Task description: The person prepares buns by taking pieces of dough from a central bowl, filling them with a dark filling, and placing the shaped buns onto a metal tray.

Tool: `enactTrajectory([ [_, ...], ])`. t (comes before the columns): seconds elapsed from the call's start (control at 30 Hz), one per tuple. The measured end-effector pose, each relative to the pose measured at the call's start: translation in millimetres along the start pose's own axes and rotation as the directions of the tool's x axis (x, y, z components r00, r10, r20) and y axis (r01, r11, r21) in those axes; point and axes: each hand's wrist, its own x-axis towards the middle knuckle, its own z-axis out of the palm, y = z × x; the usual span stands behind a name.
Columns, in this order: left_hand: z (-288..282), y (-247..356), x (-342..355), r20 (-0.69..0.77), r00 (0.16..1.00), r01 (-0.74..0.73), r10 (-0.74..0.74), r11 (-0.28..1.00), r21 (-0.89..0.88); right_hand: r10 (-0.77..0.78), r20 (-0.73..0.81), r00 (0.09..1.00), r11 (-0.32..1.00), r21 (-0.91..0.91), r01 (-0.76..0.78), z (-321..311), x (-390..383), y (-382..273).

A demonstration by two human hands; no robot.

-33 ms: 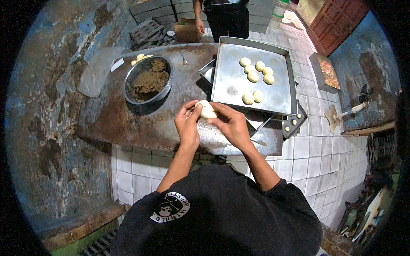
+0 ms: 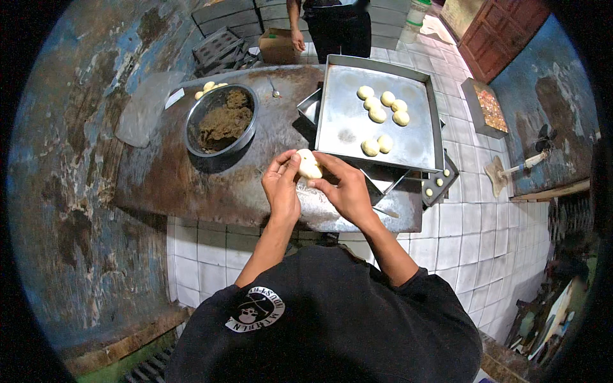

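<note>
A pale piece of dough [image 2: 309,165] is pinched between my two hands above the near edge of the worktable. My left hand [image 2: 281,185] grips its left side with thumb and fingers. From the right, my right hand [image 2: 345,189] holds it with thumb and bent fingers. The dough looks uneven, with a fold on top. To the left stands a dark metal bowl [image 2: 188,137] holding a brown crumbly filling [image 2: 225,125]. On the right, a large square metal tray [image 2: 345,96] carries several round dough balls [image 2: 377,114].
Small dough pieces [image 2: 209,87] lie behind the bowl, and a spoon [image 2: 274,88] rests on the worktable [image 2: 159,185]. More trays sit under the big one; a dark tray [image 2: 440,182] holds small dough pieces. A person [image 2: 338,29] stands across the table. A plastic bag [image 2: 148,108] lies at left.
The dough between my fingers has shifted slightly and looks a little differently shaped. Both hands stay almost in the same place.
</note>
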Motion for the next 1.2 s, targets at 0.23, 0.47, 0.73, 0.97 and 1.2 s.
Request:
enactTrajectory([
  [0.23,4,26,-15,0.251,0.968,0.053,-0.003,0.979,-0.195,0.01,-0.1,0.995,1.0,-0.016,-0.012,-2,12,-18],
  [0.47,-40,49,-3,0.351,0.929,0.23,-0.12,0.928,-0.292,0.172,-0.02,0.985,0.971,0.172,-0.166,44,16,-38],
  [0.73,-93,72,18,0.313,0.942,0.222,-0.12,0.923,-0.314,-0.077,-0.137,0.988,0.948,-0.317,0.03,114,15,-68],
  [0.97,-128,108,31,0.658,0.75,0.061,0.067,0.983,-0.17,0.305,0.012,0.952,0.902,0.317,-0.293,137,22,-79],
  [1.2,-152,99,34,0.399,0.861,0.408,-0.314,0.896,-0.175,0.106,-0.167,0.98,0.993,-0.039,-0.114,167,3,-91],
])
